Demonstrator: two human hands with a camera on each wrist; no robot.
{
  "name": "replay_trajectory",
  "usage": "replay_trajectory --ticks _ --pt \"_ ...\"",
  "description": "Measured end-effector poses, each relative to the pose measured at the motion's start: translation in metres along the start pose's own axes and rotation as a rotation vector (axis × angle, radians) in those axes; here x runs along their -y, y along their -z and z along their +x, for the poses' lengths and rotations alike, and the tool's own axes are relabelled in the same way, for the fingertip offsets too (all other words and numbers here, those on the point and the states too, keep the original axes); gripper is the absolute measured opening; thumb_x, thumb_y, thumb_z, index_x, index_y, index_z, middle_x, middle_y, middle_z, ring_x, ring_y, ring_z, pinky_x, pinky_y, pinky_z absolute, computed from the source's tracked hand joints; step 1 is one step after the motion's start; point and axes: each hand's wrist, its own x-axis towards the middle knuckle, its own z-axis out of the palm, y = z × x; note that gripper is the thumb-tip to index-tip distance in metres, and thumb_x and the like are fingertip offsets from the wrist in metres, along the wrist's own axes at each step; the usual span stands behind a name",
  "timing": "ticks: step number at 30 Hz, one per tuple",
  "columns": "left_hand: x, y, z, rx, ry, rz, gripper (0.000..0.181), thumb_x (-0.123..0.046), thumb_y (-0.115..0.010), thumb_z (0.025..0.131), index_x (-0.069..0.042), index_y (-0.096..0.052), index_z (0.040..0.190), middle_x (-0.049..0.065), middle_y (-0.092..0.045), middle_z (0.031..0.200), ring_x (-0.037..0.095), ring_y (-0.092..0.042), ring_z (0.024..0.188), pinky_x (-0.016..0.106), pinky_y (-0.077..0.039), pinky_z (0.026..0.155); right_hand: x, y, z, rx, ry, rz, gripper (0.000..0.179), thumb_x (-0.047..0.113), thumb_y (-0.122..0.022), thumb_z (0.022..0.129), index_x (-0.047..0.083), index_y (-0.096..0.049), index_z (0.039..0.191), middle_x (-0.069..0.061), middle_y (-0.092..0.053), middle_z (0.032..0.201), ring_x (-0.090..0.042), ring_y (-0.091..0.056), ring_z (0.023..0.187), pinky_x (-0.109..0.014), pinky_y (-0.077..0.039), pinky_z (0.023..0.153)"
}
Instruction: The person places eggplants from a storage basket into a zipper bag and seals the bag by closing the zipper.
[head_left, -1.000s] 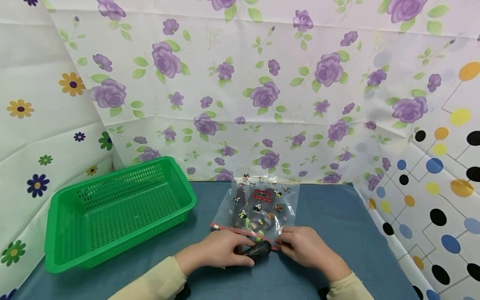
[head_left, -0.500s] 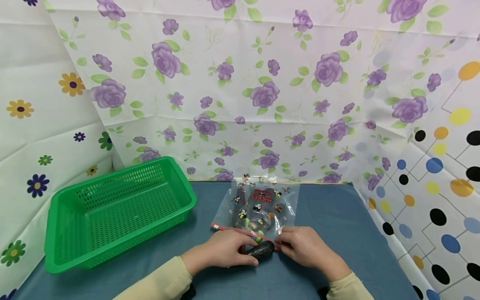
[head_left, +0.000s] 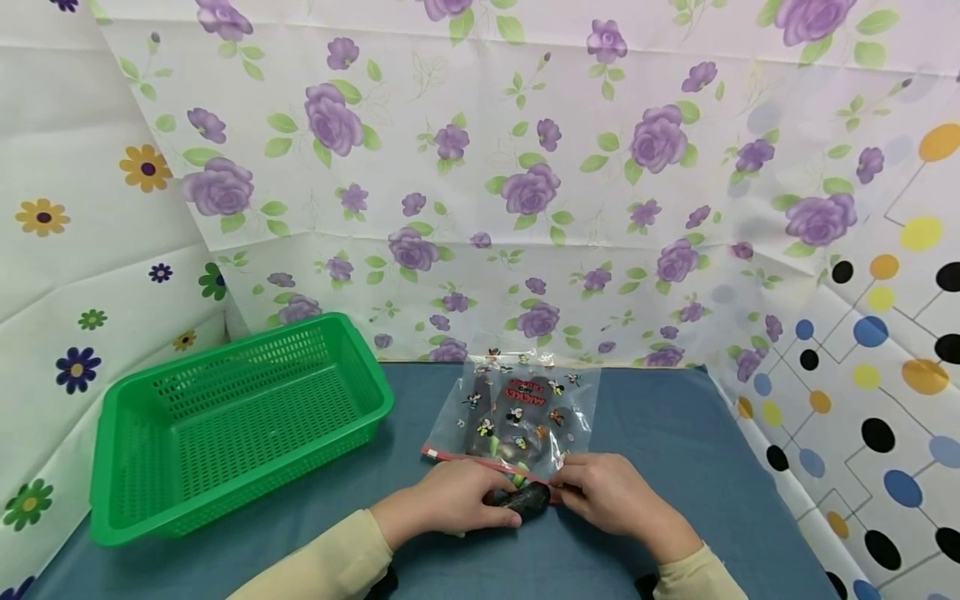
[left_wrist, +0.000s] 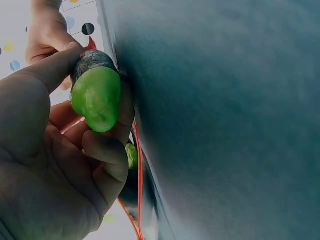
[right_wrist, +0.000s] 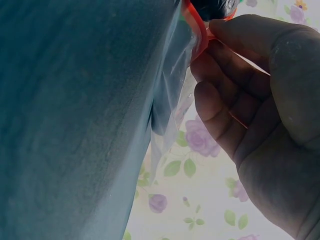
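My left hand (head_left: 465,497) grips a dark, glossy eggplant (head_left: 527,501) between thumb and fingers. Its rounded green stem end (left_wrist: 97,100) points at the left wrist camera, while the dark end lies at the mouth of a clear zip bag (head_left: 465,417). Cartoon figures and red lettering are printed on this bag, which lies flat with its red-edged opening facing me. Several dark shapes with green parts show through the plastic. With thumb and fingertips, my right hand (head_left: 611,493) pinches the red edge (right_wrist: 199,30) at the right end of the opening.
A green perforated basket (head_left: 232,496) stands at the left on the blue cloth (head_left: 667,417). Behind rises a flowered curtain (head_left: 480,183), and a sheet with coloured dots (head_left: 885,400) hangs at the right. A white slider (head_left: 429,452) sits at the zip's left end.
My left hand has shifted slightly right with the eggplant, whose dark end is now closer to the right fingertips. The right hand and the bag have stayed almost still.
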Motion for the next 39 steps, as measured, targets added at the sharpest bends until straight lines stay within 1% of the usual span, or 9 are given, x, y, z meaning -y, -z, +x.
replay_trajectory --ticks 3,9,12,14,17,22,30,35,39 --pt "-0.001 0.000 0.002 0.001 0.017 0.019 0.042 -0.061 -0.076 0.102 -0.031 -0.082 0.132 -0.023 -0.072 0.095 -0.002 -0.059 0.071 0.027 -0.044 0.060 0.000 0.000 0.000 0.005 -0.005 0.005 0.015 0.013 -0.086 0.098 0.024 -0.085 0.109 0.014 -0.071 0.097 0.004 -0.061 0.076 -0.027 -0.053 0.064" --pt "-0.005 0.000 0.003 -0.018 0.027 0.057 0.037 -0.059 -0.074 0.104 -0.030 -0.084 0.124 -0.017 -0.079 0.113 0.000 -0.071 0.091 0.030 -0.056 0.073 0.000 0.000 0.000 0.005 -0.003 -0.002 0.014 0.013 -0.085 0.099 0.023 -0.085 0.109 0.013 -0.072 0.098 0.003 -0.063 0.078 -0.028 -0.055 0.065" --pt "-0.006 -0.002 0.003 -0.028 0.033 0.056 0.032 -0.058 -0.073 0.106 -0.028 -0.084 0.109 -0.014 -0.077 0.097 0.002 -0.068 0.080 0.029 -0.052 0.066 0.001 0.000 0.000 0.003 -0.003 -0.005 0.014 0.013 -0.085 0.098 0.022 -0.086 0.109 0.013 -0.072 0.099 0.003 -0.063 0.077 -0.029 -0.055 0.065" --pt "-0.007 -0.003 0.003 -0.033 0.045 0.060 0.032 -0.059 -0.071 0.107 -0.029 -0.079 0.097 -0.013 -0.070 0.082 0.004 -0.062 0.069 0.029 -0.045 0.060 0.001 0.000 0.000 0.003 -0.003 -0.005 0.014 0.013 -0.085 0.098 0.021 -0.086 0.109 0.013 -0.072 0.098 0.003 -0.061 0.076 -0.028 -0.054 0.064" --pt "-0.008 -0.004 0.004 -0.035 0.073 0.068 0.035 -0.058 -0.070 0.108 -0.029 -0.072 0.089 -0.012 -0.060 0.075 0.006 -0.054 0.061 0.030 -0.037 0.056 0.001 0.000 0.000 0.003 -0.003 -0.008 0.014 0.013 -0.086 0.098 0.022 -0.086 0.109 0.013 -0.071 0.098 0.003 -0.060 0.075 -0.028 -0.053 0.064" --pt "-0.010 -0.005 0.006 -0.050 0.090 0.080 0.032 -0.059 -0.070 0.107 -0.029 -0.078 0.101 -0.015 -0.069 0.092 0.004 -0.056 0.068 0.031 -0.037 0.057 0.001 0.000 0.000 0.001 -0.001 -0.017 0.014 0.013 -0.085 0.099 0.022 -0.086 0.109 0.013 -0.072 0.099 0.002 -0.063 0.077 -0.030 -0.055 0.066" --pt "-0.009 -0.008 0.004 -0.041 0.105 0.005 0.027 -0.044 -0.068 0.109 -0.030 -0.062 0.087 -0.010 -0.053 0.072 0.008 -0.048 0.059 0.031 -0.033 0.055 0.003 0.002 0.001 -0.007 0.017 -0.012 0.014 0.011 -0.086 0.098 0.020 -0.086 0.109 0.011 -0.073 0.099 0.000 -0.065 0.079 -0.029 -0.055 0.065" --pt "-0.009 -0.007 0.003 -0.010 0.121 -0.030 0.009 -0.037 -0.069 0.100 -0.032 -0.063 0.096 -0.014 -0.059 0.081 0.010 -0.054 0.066 0.033 -0.039 0.059 0.003 0.003 0.001 -0.013 0.021 -0.028 0.015 0.011 -0.086 0.097 0.020 -0.086 0.109 0.010 -0.074 0.100 -0.002 -0.067 0.081 -0.031 -0.057 0.066" --pt "-0.009 -0.006 0.003 0.013 0.132 -0.041 0.009 -0.036 -0.070 0.097 -0.032 -0.066 0.105 -0.016 -0.063 0.089 0.010 -0.058 0.072 0.034 -0.045 0.063 0.003 0.002 0.001 -0.018 0.025 -0.036 0.016 0.010 -0.085 0.097 0.021 -0.086 0.108 0.010 -0.075 0.101 -0.004 -0.068 0.082 -0.032 -0.058 0.067"
